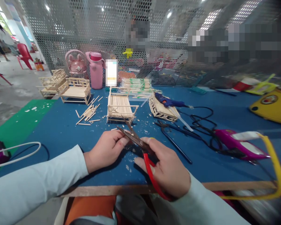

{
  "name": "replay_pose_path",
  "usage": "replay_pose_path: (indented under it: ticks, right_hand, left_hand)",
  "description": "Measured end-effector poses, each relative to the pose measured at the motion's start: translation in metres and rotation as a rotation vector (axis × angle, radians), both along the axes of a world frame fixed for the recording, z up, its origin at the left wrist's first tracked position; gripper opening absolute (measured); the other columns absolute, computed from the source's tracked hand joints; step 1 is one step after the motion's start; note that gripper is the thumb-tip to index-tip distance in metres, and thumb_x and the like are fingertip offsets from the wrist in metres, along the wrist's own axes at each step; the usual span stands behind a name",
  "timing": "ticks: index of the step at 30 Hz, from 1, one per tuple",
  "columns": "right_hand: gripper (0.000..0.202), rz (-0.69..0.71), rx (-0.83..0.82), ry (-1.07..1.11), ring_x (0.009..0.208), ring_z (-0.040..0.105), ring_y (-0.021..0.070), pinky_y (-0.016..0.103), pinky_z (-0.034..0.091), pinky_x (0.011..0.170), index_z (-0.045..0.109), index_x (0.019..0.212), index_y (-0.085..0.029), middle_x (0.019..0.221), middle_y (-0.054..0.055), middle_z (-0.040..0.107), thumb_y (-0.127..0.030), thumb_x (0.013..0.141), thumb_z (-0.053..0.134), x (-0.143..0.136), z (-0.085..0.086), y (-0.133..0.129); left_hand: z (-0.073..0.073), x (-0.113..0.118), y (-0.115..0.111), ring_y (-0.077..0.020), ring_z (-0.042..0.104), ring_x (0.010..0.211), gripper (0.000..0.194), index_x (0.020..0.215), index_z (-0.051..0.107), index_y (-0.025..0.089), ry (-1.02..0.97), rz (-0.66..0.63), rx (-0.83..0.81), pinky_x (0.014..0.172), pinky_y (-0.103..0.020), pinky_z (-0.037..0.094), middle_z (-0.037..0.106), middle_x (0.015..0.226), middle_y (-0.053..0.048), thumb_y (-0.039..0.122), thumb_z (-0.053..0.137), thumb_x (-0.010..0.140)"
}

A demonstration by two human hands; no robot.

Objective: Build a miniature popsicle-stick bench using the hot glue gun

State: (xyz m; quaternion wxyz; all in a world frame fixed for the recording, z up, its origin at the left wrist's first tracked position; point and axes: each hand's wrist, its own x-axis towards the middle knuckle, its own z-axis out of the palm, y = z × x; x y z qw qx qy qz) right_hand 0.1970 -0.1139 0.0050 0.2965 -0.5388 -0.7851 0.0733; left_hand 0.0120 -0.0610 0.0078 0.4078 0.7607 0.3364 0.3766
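Note:
My right hand [168, 165] grips a pair of red-handled scissors [150, 172], whose dark blades are spread apart and point up and left. Close to the blades is my left hand [107, 150], its thumb and fingers pinched together; what lies between them is too small or hidden to name. Just beyond the blade tips stands a miniature bed frame [119, 106] made of thin wooden sticks. A loose pile of short cut sticks [90, 113] lies to its left.
Small stick-built furniture [75, 90] stands back left, near a pink bottle [96, 72]. A blue glue gun [170, 101] rests on a stick-built piece [162, 111]. Pliers [175, 142], cords and a purple device [241, 145] lie right. Mesh [84, 28] closes the far edge.

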Motion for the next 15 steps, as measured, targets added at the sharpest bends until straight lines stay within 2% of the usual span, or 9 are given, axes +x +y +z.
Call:
replay_pose_path:
  ticks: [5, 12, 15]
  right_hand:
    - [0.031, 0.045, 0.012, 0.024, 0.086, 0.062, 0.0220, 0.035, 0.052, 0.076, 0.055, 0.104, -0.019, 0.094, 0.010, 0.064, -0.036, 0.079, 0.057, -0.0073, 0.0048, 0.0002]
    - [0.036, 0.059, 0.079, -0.051, 0.084, 0.063, 0.0230, 0.036, 0.053, 0.073, 0.055, 0.109, -0.014, 0.090, 0.011, 0.065, -0.036, 0.080, 0.058, -0.0056, 0.0052, 0.0005]
    - [0.033, 0.074, 0.133, -0.054, 0.083, 0.064, 0.0227, 0.034, 0.053, 0.073, 0.057, 0.107, -0.015, 0.090, 0.011, 0.067, -0.036, 0.083, 0.057, -0.0031, 0.0027, 0.0014]
  left_hand:
    - [-0.0033, 0.0023, -0.0056, -0.0141, 0.063, 0.069, 0.029, 0.081, 0.069, 0.014, -0.070, -0.056, -0.014, 0.067, -0.021, 0.047, 0.070, 0.075, -0.004, 0.018, 0.041, 0.089]
    - [-0.0066, -0.0034, -0.0022, -0.0183, 0.066, 0.087, 0.027, 0.088, 0.069, 0.013, 0.027, -0.031, 0.254, 0.082, -0.027, 0.048, 0.073, 0.094, -0.009, 0.011, 0.043, 0.085]
    - [-0.0066, -0.0042, -0.0019, -0.0183, 0.066, 0.088, 0.026, 0.088, 0.069, 0.013, 0.059, -0.012, 0.310, 0.081, -0.027, 0.048, 0.073, 0.095, -0.009, 0.012, 0.043, 0.086]
